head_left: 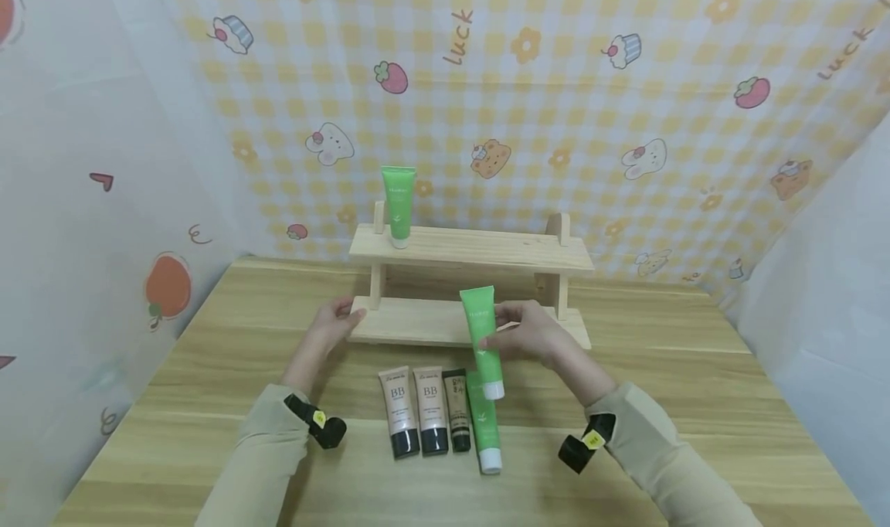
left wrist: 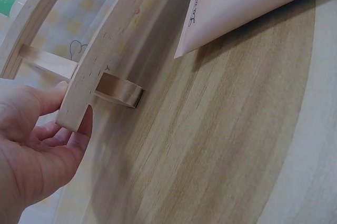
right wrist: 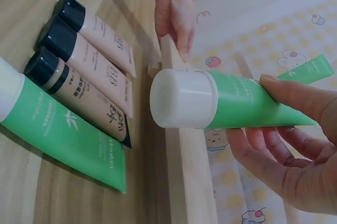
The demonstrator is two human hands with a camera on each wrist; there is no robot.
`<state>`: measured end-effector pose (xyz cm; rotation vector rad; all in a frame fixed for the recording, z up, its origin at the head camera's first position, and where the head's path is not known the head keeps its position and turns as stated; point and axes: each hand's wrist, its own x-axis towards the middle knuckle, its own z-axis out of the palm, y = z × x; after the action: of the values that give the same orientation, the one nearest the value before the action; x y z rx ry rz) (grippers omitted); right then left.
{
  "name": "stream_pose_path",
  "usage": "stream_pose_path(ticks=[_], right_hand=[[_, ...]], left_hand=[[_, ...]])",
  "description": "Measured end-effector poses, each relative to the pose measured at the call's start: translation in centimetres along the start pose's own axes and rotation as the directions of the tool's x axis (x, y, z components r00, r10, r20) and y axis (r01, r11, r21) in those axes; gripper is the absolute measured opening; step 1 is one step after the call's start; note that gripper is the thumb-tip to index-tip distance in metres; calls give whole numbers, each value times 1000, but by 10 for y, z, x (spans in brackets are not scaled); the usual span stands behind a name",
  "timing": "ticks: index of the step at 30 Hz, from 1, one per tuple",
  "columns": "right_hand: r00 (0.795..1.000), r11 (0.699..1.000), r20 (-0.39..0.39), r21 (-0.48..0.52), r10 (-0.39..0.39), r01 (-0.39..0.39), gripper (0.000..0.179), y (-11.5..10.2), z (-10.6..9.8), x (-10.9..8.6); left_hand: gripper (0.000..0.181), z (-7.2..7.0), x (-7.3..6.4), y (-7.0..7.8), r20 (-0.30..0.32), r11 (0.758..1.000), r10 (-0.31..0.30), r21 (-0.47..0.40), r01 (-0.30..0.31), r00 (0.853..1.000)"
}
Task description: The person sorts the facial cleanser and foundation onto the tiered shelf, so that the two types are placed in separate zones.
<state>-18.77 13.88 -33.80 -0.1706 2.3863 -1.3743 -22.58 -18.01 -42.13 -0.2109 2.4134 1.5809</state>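
My right hand (head_left: 531,332) holds a green tube (head_left: 481,334) with a white cap, cap end down, in front of the shelf's lower board. In the right wrist view, thumb and fingers wrap around the tube's body (right wrist: 247,103). My left hand (head_left: 330,328) grips the left end of the lower board of the wooden two-tier shelf (head_left: 417,322); the left wrist view shows the thumb above the board (left wrist: 87,82) and the fingers beneath. Another green tube (head_left: 399,206) stands cap down at the left of the upper board.
On the table before the shelf lie two pink BB tubes (head_left: 399,411) with black caps, a smaller beige tube (head_left: 456,409) with a black cap, and a green tube (head_left: 485,426). A yellow checked cloth (head_left: 445,110) hangs behind the shelf.
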Motion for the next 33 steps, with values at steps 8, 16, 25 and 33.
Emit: stream_pose_path(ticks=[8,16,25,33], right_hand=[[998,994,-13,94,-59,60,50,-11,-7,4],[995,991,-39,96,-90,93,52,-16,-11,9],[992,991,-81,85,-100,107,51,-21,-14,10],[987,987,-123,117,-100,114,51,-25,-17,17]], left_hand=[[60,-1,1,2,1,1000,-2,-3,2,1000],[59,0,2,2,-1,1000,1,-11,-1,1000],[59,-1,1,2,1,1000,3,-5,-3,1000],[60,0,0,-1,-2,1000,17,7,-17,1000]])
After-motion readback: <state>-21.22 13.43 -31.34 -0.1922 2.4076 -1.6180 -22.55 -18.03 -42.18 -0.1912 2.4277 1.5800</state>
